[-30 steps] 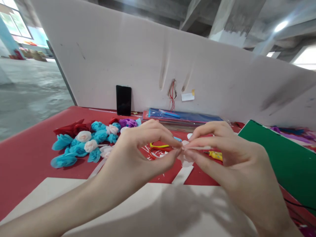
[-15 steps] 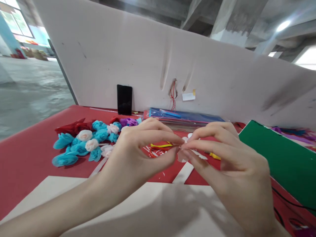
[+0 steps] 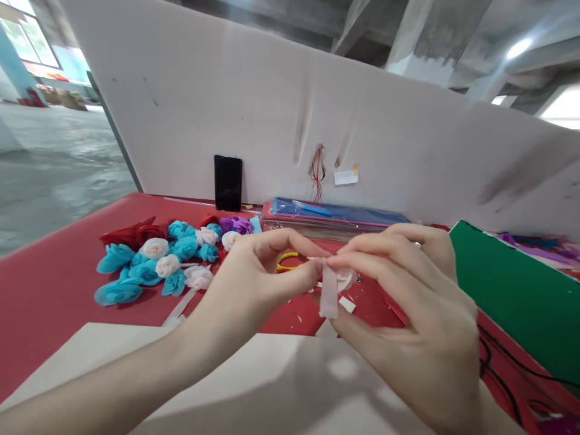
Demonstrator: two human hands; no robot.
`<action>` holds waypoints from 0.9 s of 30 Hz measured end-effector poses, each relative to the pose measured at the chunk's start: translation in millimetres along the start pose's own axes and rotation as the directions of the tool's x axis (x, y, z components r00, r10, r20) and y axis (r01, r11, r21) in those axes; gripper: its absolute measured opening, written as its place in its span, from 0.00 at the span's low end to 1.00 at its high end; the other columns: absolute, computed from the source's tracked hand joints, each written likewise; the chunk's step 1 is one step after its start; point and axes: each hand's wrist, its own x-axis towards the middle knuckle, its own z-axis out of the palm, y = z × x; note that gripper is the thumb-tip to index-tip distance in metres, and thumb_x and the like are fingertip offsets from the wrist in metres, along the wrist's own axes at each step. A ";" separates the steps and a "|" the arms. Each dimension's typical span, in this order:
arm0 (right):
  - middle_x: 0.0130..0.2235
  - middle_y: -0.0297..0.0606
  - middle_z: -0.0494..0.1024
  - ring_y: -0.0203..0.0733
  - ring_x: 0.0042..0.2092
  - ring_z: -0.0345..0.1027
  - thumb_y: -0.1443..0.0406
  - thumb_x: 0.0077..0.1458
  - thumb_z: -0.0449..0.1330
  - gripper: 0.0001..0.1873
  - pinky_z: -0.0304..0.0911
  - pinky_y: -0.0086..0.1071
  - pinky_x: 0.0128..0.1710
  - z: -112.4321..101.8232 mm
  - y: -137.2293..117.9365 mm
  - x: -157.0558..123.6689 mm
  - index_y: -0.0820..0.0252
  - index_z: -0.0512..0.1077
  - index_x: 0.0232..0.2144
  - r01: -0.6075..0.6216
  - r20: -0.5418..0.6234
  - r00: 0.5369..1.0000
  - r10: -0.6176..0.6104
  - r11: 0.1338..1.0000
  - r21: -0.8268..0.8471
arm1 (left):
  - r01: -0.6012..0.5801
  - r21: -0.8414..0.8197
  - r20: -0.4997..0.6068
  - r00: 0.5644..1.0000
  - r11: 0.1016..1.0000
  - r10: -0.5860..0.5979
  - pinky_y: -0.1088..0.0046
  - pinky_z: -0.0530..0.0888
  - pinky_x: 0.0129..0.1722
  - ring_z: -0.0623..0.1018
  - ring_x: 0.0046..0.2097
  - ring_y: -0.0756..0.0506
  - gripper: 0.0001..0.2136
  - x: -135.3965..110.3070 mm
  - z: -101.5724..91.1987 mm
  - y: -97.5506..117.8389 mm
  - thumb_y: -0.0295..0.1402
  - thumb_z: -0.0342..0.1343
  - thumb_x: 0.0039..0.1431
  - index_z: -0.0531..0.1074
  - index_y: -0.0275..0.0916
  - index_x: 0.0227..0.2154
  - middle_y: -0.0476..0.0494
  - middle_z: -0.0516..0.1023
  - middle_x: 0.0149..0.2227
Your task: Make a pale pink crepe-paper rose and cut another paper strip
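My left hand (image 3: 254,287) and my right hand (image 3: 417,305) meet at the fingertips in mid-air over the table. Between them is a pale pink paper strip (image 3: 329,297), its end hanging down. The thumb and forefinger of my left hand pinch its upper part. My right fingers grip the same spot from the other side, the thumb lower, near the strip's hanging end. Just behind the strip shows a pale pink paper flower (image 3: 347,278), partly covered by my right fingers. Whether strip and flower are joined is hidden by the fingertips.
Blue paper flowers (image 3: 185,248) lie at left among pink, red and purple ones. A black phone (image 3: 228,183) leans on the white panel (image 3: 190,109). A yellow loop (image 3: 286,261), a white sheet (image 3: 217,374), a green board (image 3: 516,296) and black cables (image 3: 502,377) lie around the red table (image 3: 49,290).
The pale pink strip now hangs down between my hands, with the flower showing behind it. My right hand has shifted slightly left and its thumb is lower.
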 end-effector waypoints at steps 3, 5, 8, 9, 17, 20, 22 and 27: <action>0.34 0.38 0.80 0.48 0.40 0.65 0.74 0.47 0.62 0.08 0.62 0.45 0.45 3.6 1.2 -3.7 0.60 0.74 0.32 0.078 -0.040 0.996 -0.083 0.991 -0.107 | 0.094 -0.124 0.019 0.996 0.988 -0.092 0.83 0.72 0.27 0.77 0.26 0.52 0.04 -0.6 3.4 -3.2 0.26 0.59 0.50 0.75 0.40 0.22 0.54 0.78 0.22; 0.34 0.38 0.80 0.47 0.40 0.65 0.76 0.48 0.61 0.10 0.62 0.46 0.46 5.4 1.5 -5.4 0.61 0.74 0.33 0.109 -0.055 0.992 -0.118 0.983 -0.147 | 0.136 -0.193 0.037 0.991 0.972 -0.131 0.84 0.71 0.29 0.77 0.29 0.53 0.04 -2.0 5.7 -5.8 0.28 0.59 0.52 0.76 0.41 0.23 0.55 0.79 0.24; 0.32 0.37 0.80 0.46 0.39 0.65 0.79 0.48 0.59 0.11 0.60 0.47 0.49 5.5 0.6 -6.4 0.62 0.74 0.31 0.111 -0.084 0.988 -0.127 0.979 -0.172 | 0.178 -0.233 0.049 0.984 0.956 -0.171 0.86 0.71 0.33 0.76 0.33 0.53 0.04 -4.8 8.4 -8.7 0.31 0.59 0.53 0.77 0.43 0.25 0.55 0.80 0.27; 0.31 0.37 0.80 0.46 0.39 0.66 0.79 0.48 0.59 0.11 0.60 0.47 0.50 4.8 0.1 -6.4 0.62 0.74 0.31 0.109 -0.085 0.989 -0.125 0.979 -0.173 | 0.184 -0.237 0.051 0.983 0.954 -0.177 0.85 0.71 0.34 0.76 0.34 0.53 0.04 -5.9 9.0 -9.0 0.31 0.59 0.54 0.77 0.43 0.25 0.54 0.80 0.28; 0.31 0.36 0.80 0.43 0.38 0.67 0.77 0.50 0.58 0.09 0.58 0.47 0.52 -5.0 1.5 -1.1 0.62 0.74 0.29 0.131 -0.029 0.990 -0.137 0.981 -0.143 | 0.176 -0.294 0.101 0.983 0.939 -0.153 0.83 0.73 0.38 0.79 0.36 0.51 0.05 -10.7 9.4 -7.0 0.32 0.60 0.56 0.80 0.47 0.30 0.54 0.82 0.31; 0.31 0.36 0.80 0.43 0.38 0.66 0.78 0.50 0.58 0.10 0.58 0.46 0.52 -6.5 3.5 1.1 0.61 0.75 0.29 0.139 -0.012 0.990 -0.142 0.980 -0.145 | 0.172 -0.276 0.100 0.984 0.946 -0.150 0.84 0.73 0.38 0.79 0.38 0.51 0.04 -10.2 8.6 -7.3 0.33 0.61 0.55 0.81 0.48 0.29 0.54 0.83 0.32; 0.30 0.35 0.80 0.43 0.38 0.66 0.78 0.50 0.58 0.10 0.58 0.46 0.53 -7.5 4.0 1.4 0.61 0.75 0.29 0.145 -0.005 0.989 -0.148 0.979 -0.141 | 0.161 -0.255 0.106 0.985 0.954 -0.138 0.84 0.72 0.39 0.79 0.40 0.51 0.03 -9.9 7.7 -7.3 0.33 0.62 0.54 0.81 0.47 0.28 0.55 0.83 0.33; 0.30 0.33 0.80 0.42 0.39 0.67 0.76 0.52 0.57 0.11 0.57 0.45 0.54 -12.3 3.1 0.9 0.58 0.74 0.26 0.124 0.007 0.992 -0.124 0.983 -0.137 | 0.141 -0.220 0.122 0.986 0.965 -0.116 0.85 0.72 0.39 0.79 0.40 0.51 0.04 -9.8 5.3 -5.2 0.33 0.61 0.54 0.81 0.47 0.27 0.55 0.83 0.33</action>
